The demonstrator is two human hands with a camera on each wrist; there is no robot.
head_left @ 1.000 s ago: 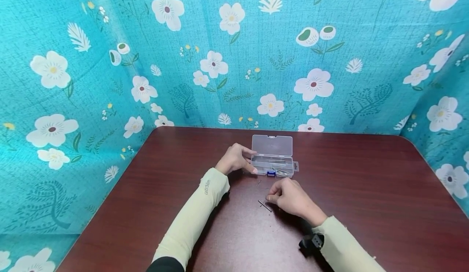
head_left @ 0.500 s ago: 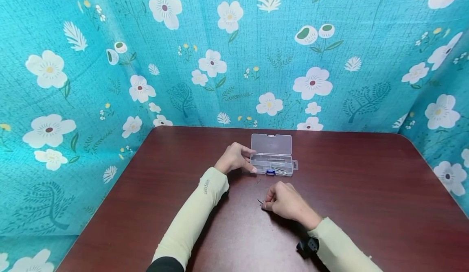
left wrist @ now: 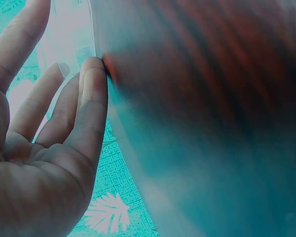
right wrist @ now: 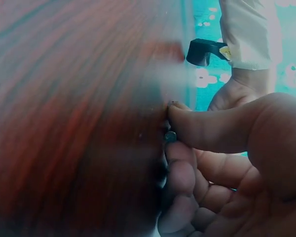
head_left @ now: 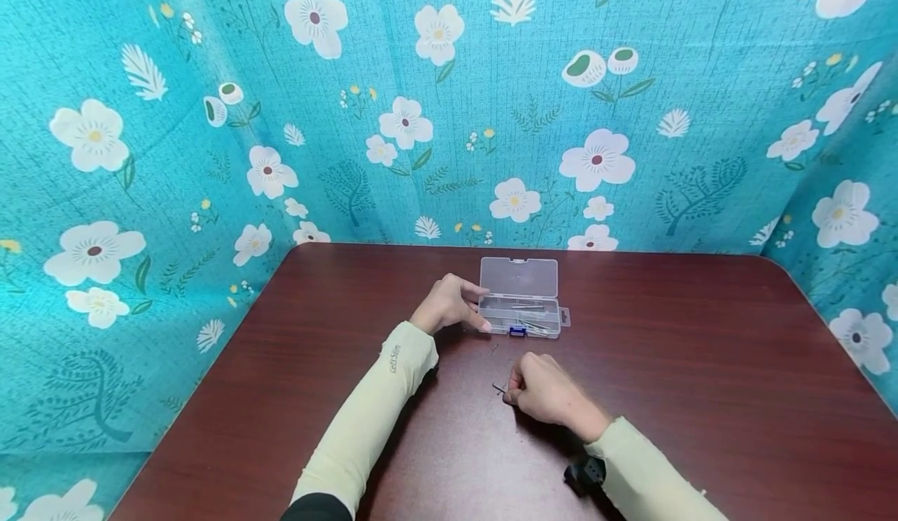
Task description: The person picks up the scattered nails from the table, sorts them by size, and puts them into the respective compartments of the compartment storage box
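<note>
An open clear plastic box [head_left: 496,323] with a blue latch [head_left: 517,331] stands on the table, its lid [head_left: 519,278] tipped back. Several thin silver nails [head_left: 535,329] lie in its compartments. My left hand [head_left: 449,304] holds the box's left end, thumb at the front corner and index finger toward the hinge. In front of the box, my right hand [head_left: 550,396] pinches a nail [head_left: 498,388] low at the tabletop. Its round head [right wrist: 171,137] shows between thumb and index finger in the right wrist view. Fingers hide much of its shank.
Another small nail [head_left: 494,349] lies on the dark red-brown table [head_left: 701,349], just in front of the box. A blue flowered cloth [head_left: 449,115] hangs behind the table and at both sides. A black wrist camera [head_left: 585,474] sits under my right sleeve.
My right hand has come slightly left and toward me, onto the nail that lay uncovered on the table, and now pinches it. The left hand and box stay put.
</note>
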